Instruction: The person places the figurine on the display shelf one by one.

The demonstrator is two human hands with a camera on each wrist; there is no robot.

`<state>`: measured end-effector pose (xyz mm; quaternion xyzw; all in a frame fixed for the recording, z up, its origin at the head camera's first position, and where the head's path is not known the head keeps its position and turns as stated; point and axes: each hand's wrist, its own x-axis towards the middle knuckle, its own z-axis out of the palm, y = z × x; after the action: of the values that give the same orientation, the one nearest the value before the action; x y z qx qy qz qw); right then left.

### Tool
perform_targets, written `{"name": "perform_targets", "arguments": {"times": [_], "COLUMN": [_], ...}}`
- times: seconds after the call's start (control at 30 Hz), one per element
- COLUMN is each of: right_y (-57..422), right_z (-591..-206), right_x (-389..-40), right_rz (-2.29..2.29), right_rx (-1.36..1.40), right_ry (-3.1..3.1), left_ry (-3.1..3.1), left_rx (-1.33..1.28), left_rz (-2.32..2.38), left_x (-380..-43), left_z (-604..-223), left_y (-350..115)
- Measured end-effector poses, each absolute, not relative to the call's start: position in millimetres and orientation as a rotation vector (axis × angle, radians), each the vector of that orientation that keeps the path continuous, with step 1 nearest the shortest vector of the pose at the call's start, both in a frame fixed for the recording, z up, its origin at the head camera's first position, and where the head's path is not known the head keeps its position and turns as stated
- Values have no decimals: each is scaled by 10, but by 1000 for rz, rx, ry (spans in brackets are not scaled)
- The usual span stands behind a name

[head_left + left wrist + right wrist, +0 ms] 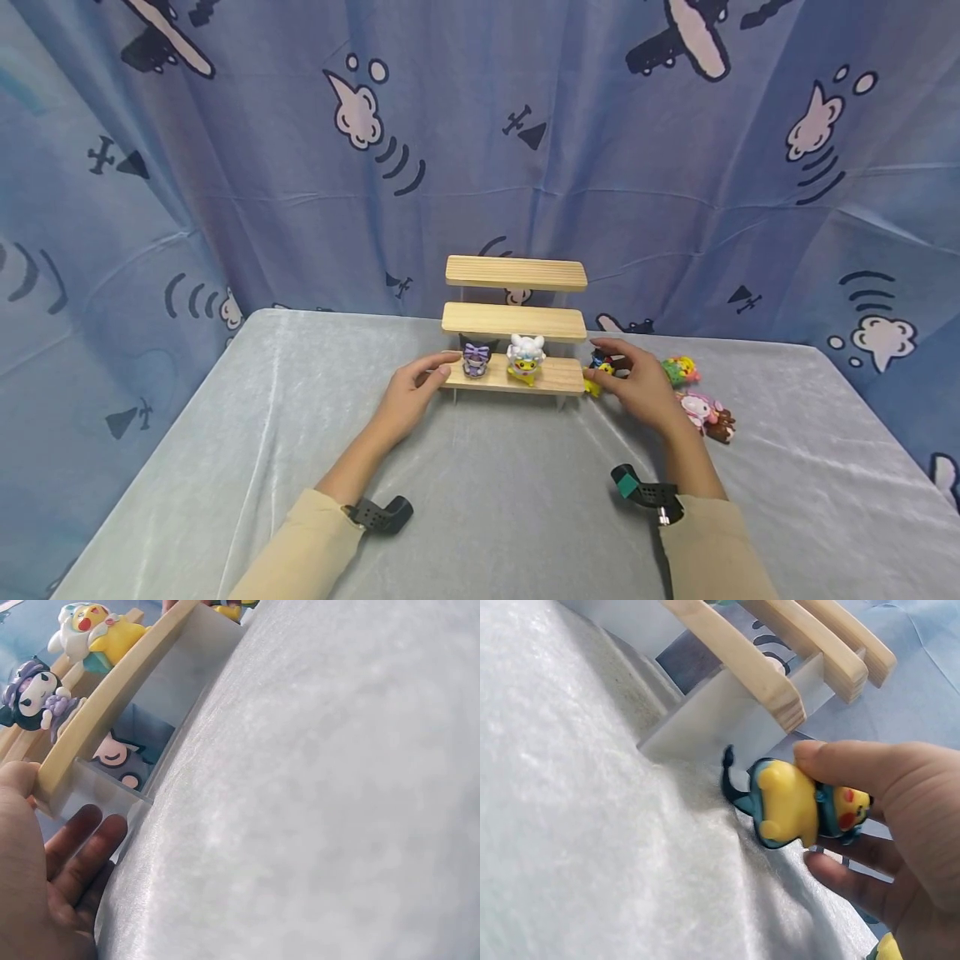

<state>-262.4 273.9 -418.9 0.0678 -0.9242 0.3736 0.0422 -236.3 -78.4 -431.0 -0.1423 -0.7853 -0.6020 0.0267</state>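
A three-tier wooden display stand (513,321) with clear side supports stands toward the back of the table. On its lowest tier are a purple-and-black figurine (476,360) and a yellow figurine in a white hood (525,367). My left hand (408,396) holds the left end of that tier, thumb at the wood and other fingers loosely beside the clear support (109,784). Just past the right end, my right hand (645,387) pinches a yellow figurine in a dark blue outfit with a thin dark tail (787,799). It is tipped over in the right wrist view.
Right of my right hand lie more figurines: a green-and-yellow one (680,371), a pink-and-white one (697,411) and a brown one (722,427). A pale cloth covers the table (487,500). A blue patterned curtain (480,167) hangs behind.
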Motion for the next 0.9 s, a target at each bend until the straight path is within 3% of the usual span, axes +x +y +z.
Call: {"name": "perform_targets", "arguments": {"times": [0.9], "right_y": [2684], "right_z": [-4320], "right_x": [-2665], "right_rz": [980], "right_rx": [163], "right_ry": [-2651], "left_ry": [-2426], "left_rx": [-435], "left_rz": [-1863], "left_x": [-2350], "left_z": [-4281], "left_y": [-782]}}
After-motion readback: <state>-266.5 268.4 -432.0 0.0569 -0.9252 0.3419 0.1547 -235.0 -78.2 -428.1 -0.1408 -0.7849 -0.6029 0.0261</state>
